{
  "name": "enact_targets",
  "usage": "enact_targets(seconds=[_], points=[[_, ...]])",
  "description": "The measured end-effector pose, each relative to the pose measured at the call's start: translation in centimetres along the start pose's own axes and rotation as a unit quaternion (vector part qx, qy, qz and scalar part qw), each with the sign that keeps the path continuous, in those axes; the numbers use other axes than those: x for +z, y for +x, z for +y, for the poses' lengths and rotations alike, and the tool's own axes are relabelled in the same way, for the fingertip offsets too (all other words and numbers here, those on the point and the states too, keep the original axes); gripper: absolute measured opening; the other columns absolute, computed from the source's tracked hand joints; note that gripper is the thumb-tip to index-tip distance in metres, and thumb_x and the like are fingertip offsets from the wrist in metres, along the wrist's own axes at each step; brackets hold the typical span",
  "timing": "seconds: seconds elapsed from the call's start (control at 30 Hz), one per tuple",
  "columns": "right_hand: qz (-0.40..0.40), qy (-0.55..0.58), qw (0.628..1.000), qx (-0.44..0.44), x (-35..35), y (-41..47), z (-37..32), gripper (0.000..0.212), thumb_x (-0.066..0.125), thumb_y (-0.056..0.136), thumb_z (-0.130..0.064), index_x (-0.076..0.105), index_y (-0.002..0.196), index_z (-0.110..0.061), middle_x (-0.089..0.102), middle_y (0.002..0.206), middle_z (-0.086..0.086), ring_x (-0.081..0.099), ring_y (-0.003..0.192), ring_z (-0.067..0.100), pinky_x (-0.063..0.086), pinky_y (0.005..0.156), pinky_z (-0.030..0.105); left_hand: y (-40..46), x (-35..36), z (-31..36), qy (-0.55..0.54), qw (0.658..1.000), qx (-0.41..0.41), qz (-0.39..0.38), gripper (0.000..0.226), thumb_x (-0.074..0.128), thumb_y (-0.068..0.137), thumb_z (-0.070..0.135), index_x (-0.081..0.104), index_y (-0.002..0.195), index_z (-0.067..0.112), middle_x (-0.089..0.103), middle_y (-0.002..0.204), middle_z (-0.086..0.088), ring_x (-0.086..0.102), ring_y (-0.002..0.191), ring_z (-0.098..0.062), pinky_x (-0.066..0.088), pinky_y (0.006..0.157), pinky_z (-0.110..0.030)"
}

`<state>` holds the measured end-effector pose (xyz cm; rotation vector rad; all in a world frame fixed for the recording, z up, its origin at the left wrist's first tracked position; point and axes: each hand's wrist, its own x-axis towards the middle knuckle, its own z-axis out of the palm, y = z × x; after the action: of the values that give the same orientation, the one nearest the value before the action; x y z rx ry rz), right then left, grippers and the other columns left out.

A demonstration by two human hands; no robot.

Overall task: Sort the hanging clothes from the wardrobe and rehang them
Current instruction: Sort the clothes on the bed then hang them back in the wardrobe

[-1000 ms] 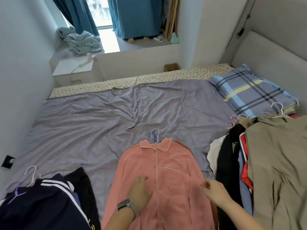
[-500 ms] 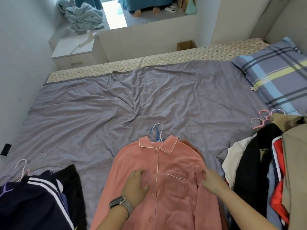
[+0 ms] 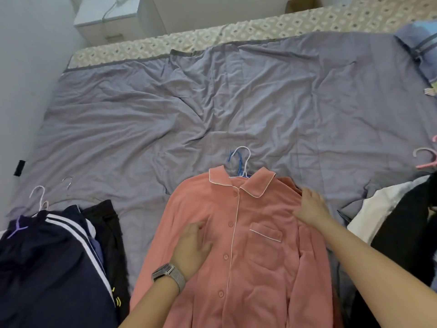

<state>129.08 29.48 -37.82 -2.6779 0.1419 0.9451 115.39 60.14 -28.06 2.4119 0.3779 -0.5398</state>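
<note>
Now both hands, left hand [image 3: 192,247] and right hand [image 3: 311,205], press flat and ungripping on the pink shirt [image 3: 246,256] at lower centre of the bed [image 3: 212,110]; careless smoothing could probably slip it off its hanger [image 3: 241,162].

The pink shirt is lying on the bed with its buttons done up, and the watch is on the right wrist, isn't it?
Almost. The watch is on the left wrist, not the right; the head view shows it just behind the left hand, which rests flat on the pink shirt. The rest holds: the shirt lies buttoned on the bed.
</note>
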Motion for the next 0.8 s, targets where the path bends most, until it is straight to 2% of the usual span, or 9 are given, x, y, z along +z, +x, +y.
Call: enact_targets(seconds=[0.17, 0.3, 0.37, 0.43, 0.5, 0.57, 0.63, 0.7, 0.8], points=[[-0.024, 0.042, 0.999, -0.012, 0.4, 2.4, -1.4, 0.097, 0.077, 0.068, -0.046, 0.028, 0.145, -0.014, 0.045, 0.140, 0.015, 0.042, 0.128, 0.033, 0.035, 0.104, 0.040, 0.4, 0.2, -1.2, -0.012, 1.000, -0.006, 0.016, 0.048, 0.067, 0.083, 0.014, 0.050, 0.127, 0.009, 0.053, 0.124, -0.001, 0.050, 0.115, -0.016, 0.036, 0.098, -0.020], [-0.007, -0.016, 1.000, -0.019, 1.8, 1.6, -3.4, 0.062, 0.064, 0.078, -0.052, 0.047, 0.132, -0.027, 0.038, 0.135, 0.015, 0.033, 0.126, 0.038, 0.031, 0.106, 0.044, -0.2, 0.6, -2.2, -0.015, 1.000, -0.022, 0.011, 0.048, 0.066, 0.084, 0.014, 0.049, 0.128, 0.007, 0.052, 0.126, -0.004, 0.051, 0.116, -0.017, 0.035, 0.097, -0.018], [-0.011, -0.075, 0.997, -0.026, 2.8, 0.3, -4.4, 0.052, 0.058, 0.081, -0.054, 0.055, 0.123, -0.024, 0.038, 0.132, 0.009, 0.034, 0.122, 0.036, 0.033, 0.102, 0.045, -0.8, 0.9, -2.5, -0.013, 0.999, -0.032, 0.003, 0.048, 0.066, 0.084, 0.014, 0.048, 0.129, 0.007, 0.051, 0.128, -0.005, 0.051, 0.116, -0.017, 0.033, 0.095, -0.014], [0.025, -0.105, 0.994, -0.029, 4.1, -0.6, -4.7, 0.064, 0.060, 0.081, -0.052, 0.046, 0.128, -0.013, 0.038, 0.130, 0.012, 0.038, 0.117, 0.035, 0.036, 0.101, 0.044, -1.6, 1.1, -2.6, -0.013, 0.999, -0.040, -0.005, 0.047, 0.064, 0.086, 0.014, 0.047, 0.129, 0.007, 0.050, 0.128, -0.005, 0.050, 0.116, -0.016, 0.030, 0.093, -0.011], [0.051, -0.020, 0.998, -0.021, 4.3, -1.2, -4.6, 0.075, 0.067, 0.078, -0.042, 0.035, 0.135, -0.007, 0.039, 0.132, 0.019, 0.042, 0.117, 0.040, 0.037, 0.101, 0.045, -2.2, 1.3, -2.7, -0.015, 0.999, -0.044, -0.012, 0.047, 0.062, 0.087, 0.015, 0.046, 0.130, 0.008, 0.049, 0.129, -0.004, 0.050, 0.116, -0.015, 0.030, 0.093, -0.011], [0.038, 0.073, 0.996, 0.028, 4.1, -1.3, -4.7, 0.086, 0.072, 0.075, -0.038, 0.026, 0.141, -0.008, 0.035, 0.137, 0.021, 0.042, 0.123, 0.041, 0.038, 0.099, 0.046, -2.8, 1.4, -2.8, -0.016, 0.999, -0.040, -0.010, 0.047, 0.062, 0.087, 0.015, 0.046, 0.130, 0.009, 0.049, 0.128, -0.004, 0.050, 0.115, -0.014, 0.030, 0.093, -0.011], [0.041, 0.033, 0.997, 0.062, 4.0, -1.6, -4.7, 0.097, 0.073, 0.071, -0.044, 0.019, 0.144, -0.012, 0.032, 0.141, 0.016, 0.035, 0.128, 0.039, 0.035, 0.101, 0.048, -3.3, 1.4, -2.8, -0.023, 0.999, -0.034, -0.004, 0.046, 0.061, 0.087, 0.015, 0.046, 0.130, 0.010, 0.048, 0.128, -0.003, 0.048, 0.111, -0.010, 0.031, 0.092, -0.011], [0.030, -0.020, 0.996, 0.079, 3.9, -1.8, -4.6, 0.101, 0.074, 0.066, -0.047, 0.019, 0.145, -0.016, 0.033, 0.143, 0.012, 0.032, 0.130, 0.037, 0.031, 0.104, 0.047, -3.9, 1.2, -2.7, -0.029, 0.999, -0.031, -0.001, 0.046, 0.061, 0.088, 0.016, 0.045, 0.131, 0.011, 0.048, 0.128, -0.002, 0.046, 0.108, -0.006, 0.034, 0.091, -0.012], [-0.042, 0.024, 0.994, 0.097, 3.1, -1.6, -3.9, 0.099, 0.076, 0.060, -0.044, 0.027, 0.141, -0.018, 0.048, 0.135, 0.009, 0.045, 0.124, 0.033, 0.039, 0.101, 0.042, -5.2, 0.8, -2.7, -0.046, 0.999, -0.024, 0.004, 0.046, 0.060, 0.089, 0.017, 0.044, 0.132, 0.013, 0.047, 0.128, 0.000, 0.046, 0.108, -0.004, 0.036, 0.092, -0.014]])
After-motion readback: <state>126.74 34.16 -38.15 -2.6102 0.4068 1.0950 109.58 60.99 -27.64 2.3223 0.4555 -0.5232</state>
